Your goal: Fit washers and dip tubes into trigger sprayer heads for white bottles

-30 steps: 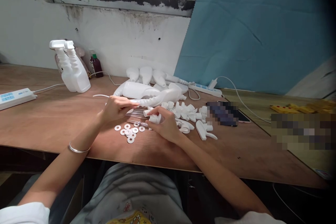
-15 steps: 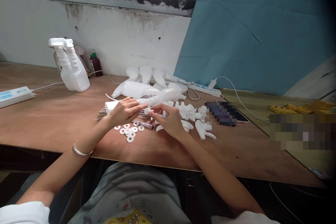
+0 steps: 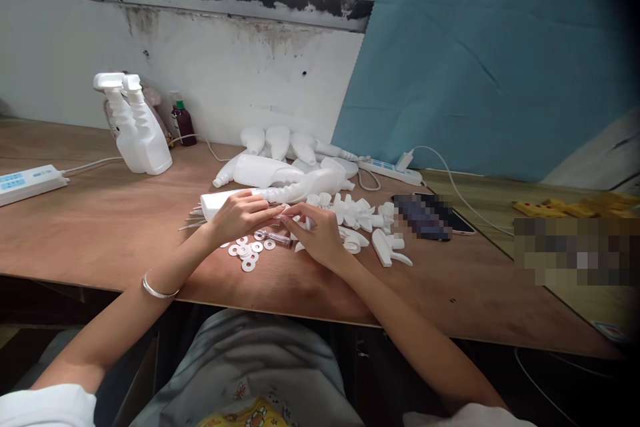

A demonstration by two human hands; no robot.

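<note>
My left hand [image 3: 244, 213] and my right hand [image 3: 319, 233] meet fingertip to fingertip above the table. A small white plastic spray head [image 3: 285, 207] shows only partly between them, with my right thumb and fingers closed round it. The left fingers are pressed together at its end; whatever they pinch is hidden. Just below lie several flat white ring washers [image 3: 245, 252] and a clear plastic tube [image 3: 280, 238]. Beyond my hands, white spray bottles [image 3: 263, 170] lie in a heap. More white spray heads [image 3: 356, 211] are piled to the right, and one trigger head [image 3: 382, 248] lies apart.
Two upright white spray bottles [image 3: 143, 140] stand at the left, near a dark bottle [image 3: 185, 125]. Power strips [image 3: 33, 183] with cables rest on the wooden table [image 3: 125, 227]. Two phones [image 3: 450, 219] lie at the right, by a blue cloth [image 3: 480, 67] hung along the wall.
My two hands have come closer, so the fingertips now meet and cover more of the white spray head. The left hand has shifted slightly to the right.
</note>
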